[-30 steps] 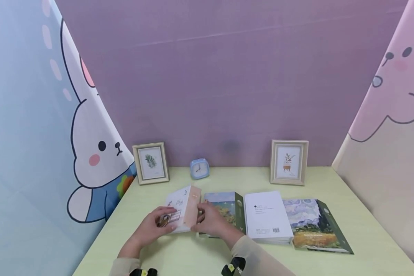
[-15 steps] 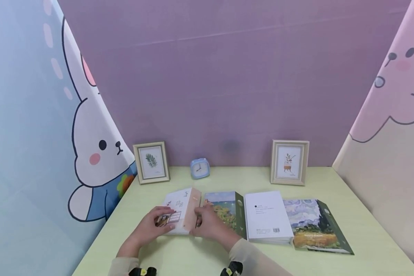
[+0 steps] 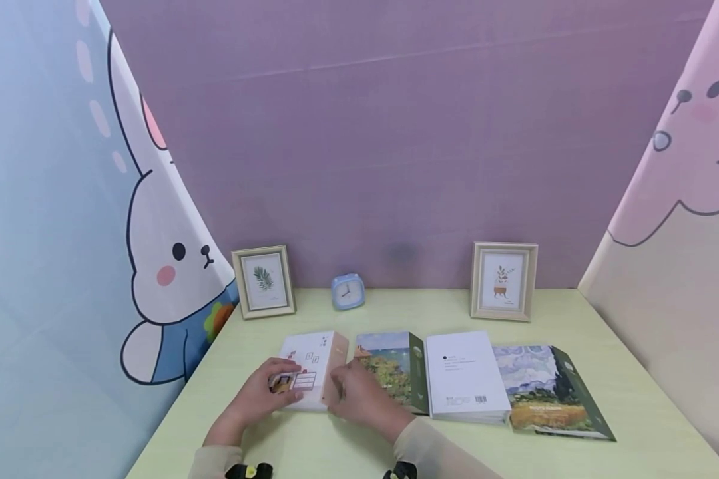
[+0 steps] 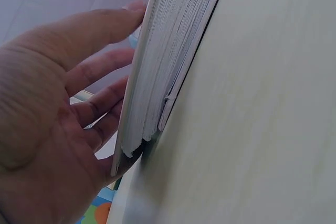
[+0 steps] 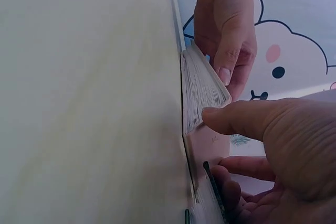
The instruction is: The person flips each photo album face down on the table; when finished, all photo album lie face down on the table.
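Nearest the person, two beige sleeves reach forward over the pale green table [image 3: 347, 452]. The left hand [image 3: 262, 392] lies flat with straight fingers on the front cover of a white book [image 3: 309, 362], which sits on the table towards its left side; in the left wrist view the fingers [image 4: 94, 66] press against the cover while the book [image 4: 168, 61] shows its page block, its lower edge raised a little off the table surface [image 4: 262, 103]. The right hand [image 3: 359, 399] is at the book's pinkish spine side, thumb curled over the page edge and fingers tucked beneath it, so it grips the book; the right wrist view shows the thumb [image 5: 236, 119] on the fanned pages of the book [image 5: 202, 95] and the left hand [image 5: 226, 30] beyond it. Just to the right of the right hand lies a green-spined book with a painted landscape cover [image 3: 392, 366], then a thick white book with a barcode [image 3: 464, 376], touching or overlapping a second landscape book [image 3: 545, 392] at the far right of the row. Farther back, along the purple wall, stand a framed leaf picture [image 3: 263, 283], a small blue clock [image 3: 348, 291] and a framed plant picture [image 3: 503, 281]. A rabbit cartoon panel [image 3: 162, 266] closes the left side.
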A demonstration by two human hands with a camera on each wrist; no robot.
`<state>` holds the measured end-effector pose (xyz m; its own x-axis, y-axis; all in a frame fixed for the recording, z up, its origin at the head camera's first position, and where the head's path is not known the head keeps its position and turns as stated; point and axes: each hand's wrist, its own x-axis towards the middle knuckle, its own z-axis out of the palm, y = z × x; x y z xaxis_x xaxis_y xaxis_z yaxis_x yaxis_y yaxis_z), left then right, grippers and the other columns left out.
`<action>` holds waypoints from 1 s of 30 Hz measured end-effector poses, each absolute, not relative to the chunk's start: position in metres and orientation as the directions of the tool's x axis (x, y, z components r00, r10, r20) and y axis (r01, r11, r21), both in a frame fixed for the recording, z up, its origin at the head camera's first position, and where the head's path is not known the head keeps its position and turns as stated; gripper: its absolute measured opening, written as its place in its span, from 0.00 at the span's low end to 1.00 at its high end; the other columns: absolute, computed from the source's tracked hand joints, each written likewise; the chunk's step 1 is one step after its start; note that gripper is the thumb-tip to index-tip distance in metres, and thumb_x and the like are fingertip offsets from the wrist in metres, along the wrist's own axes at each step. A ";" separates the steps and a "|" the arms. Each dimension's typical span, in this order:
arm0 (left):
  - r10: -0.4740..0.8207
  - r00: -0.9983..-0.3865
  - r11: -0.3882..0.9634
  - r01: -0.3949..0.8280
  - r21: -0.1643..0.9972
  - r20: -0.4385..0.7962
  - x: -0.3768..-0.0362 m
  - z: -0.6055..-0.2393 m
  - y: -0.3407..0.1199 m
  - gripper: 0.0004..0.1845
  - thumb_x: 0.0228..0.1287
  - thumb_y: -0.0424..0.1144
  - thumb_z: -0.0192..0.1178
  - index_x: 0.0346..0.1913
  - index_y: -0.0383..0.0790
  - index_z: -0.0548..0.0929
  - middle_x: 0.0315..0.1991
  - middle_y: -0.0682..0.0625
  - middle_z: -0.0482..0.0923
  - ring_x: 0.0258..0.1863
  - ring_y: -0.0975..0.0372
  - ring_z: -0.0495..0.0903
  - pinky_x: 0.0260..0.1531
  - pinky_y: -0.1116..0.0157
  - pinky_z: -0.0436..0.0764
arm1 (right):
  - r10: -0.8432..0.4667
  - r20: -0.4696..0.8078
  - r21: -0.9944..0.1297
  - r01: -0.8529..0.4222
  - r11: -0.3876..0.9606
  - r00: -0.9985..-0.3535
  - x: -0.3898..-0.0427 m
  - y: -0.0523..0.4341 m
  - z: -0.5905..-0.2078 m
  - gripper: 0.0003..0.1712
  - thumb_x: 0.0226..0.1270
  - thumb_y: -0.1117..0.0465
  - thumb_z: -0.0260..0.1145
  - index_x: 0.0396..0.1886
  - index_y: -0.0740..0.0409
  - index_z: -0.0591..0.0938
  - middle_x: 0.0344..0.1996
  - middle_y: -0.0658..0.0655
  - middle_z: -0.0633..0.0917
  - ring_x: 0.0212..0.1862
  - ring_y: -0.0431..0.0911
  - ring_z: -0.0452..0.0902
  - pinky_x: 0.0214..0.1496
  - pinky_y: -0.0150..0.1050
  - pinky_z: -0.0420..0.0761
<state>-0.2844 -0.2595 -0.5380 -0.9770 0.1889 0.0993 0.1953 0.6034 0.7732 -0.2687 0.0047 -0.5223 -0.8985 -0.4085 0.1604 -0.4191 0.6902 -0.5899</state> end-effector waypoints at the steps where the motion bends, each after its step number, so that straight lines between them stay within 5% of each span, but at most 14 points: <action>1: 0.185 -0.978 0.606 0.188 0.773 0.093 -0.285 -0.538 -0.259 0.24 0.55 0.50 0.81 0.56 0.58 0.89 0.62 0.55 0.77 0.71 0.47 0.69 0.75 0.36 0.60 | -0.405 0.159 -0.593 -0.415 0.690 -0.900 -0.268 0.005 -0.522 0.32 0.48 0.57 0.86 0.54 0.58 0.87 0.47 0.52 0.80 0.47 0.45 0.77 0.50 0.41 0.85; 18: 0.181 -0.980 0.618 0.179 0.765 0.083 -0.285 -0.537 -0.258 0.22 0.55 0.50 0.81 0.54 0.60 0.89 0.62 0.56 0.76 0.72 0.48 0.69 0.75 0.38 0.61 | -0.395 0.145 -0.600 -0.398 0.694 -0.907 -0.268 0.005 -0.522 0.30 0.48 0.57 0.86 0.52 0.59 0.87 0.49 0.54 0.80 0.46 0.44 0.77 0.47 0.39 0.84; 26: 0.196 -0.977 0.622 0.191 0.759 0.086 -0.282 -0.534 -0.261 0.23 0.56 0.51 0.81 0.55 0.57 0.89 0.63 0.54 0.76 0.71 0.46 0.69 0.74 0.35 0.61 | -0.429 0.177 -0.590 -0.445 0.674 -0.886 -0.267 0.005 -0.521 0.18 0.43 0.64 0.85 0.30 0.53 0.82 0.36 0.48 0.73 0.34 0.39 0.68 0.32 0.32 0.74; 30: 0.199 -0.976 0.624 0.193 0.757 0.085 -0.282 -0.534 -0.261 0.23 0.56 0.51 0.81 0.55 0.56 0.88 0.64 0.53 0.76 0.72 0.45 0.68 0.74 0.35 0.60 | -0.428 0.178 -0.591 -0.444 0.674 -0.886 -0.267 0.005 -0.521 0.19 0.42 0.65 0.84 0.28 0.54 0.80 0.35 0.48 0.72 0.33 0.39 0.68 0.31 0.32 0.74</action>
<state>-0.2820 -0.2609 -0.5342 -0.9763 0.1991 0.0849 0.1931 0.6243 0.7569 -0.2667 0.0052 -0.5213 -0.8860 -0.4282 0.1779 -0.4441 0.6735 -0.5909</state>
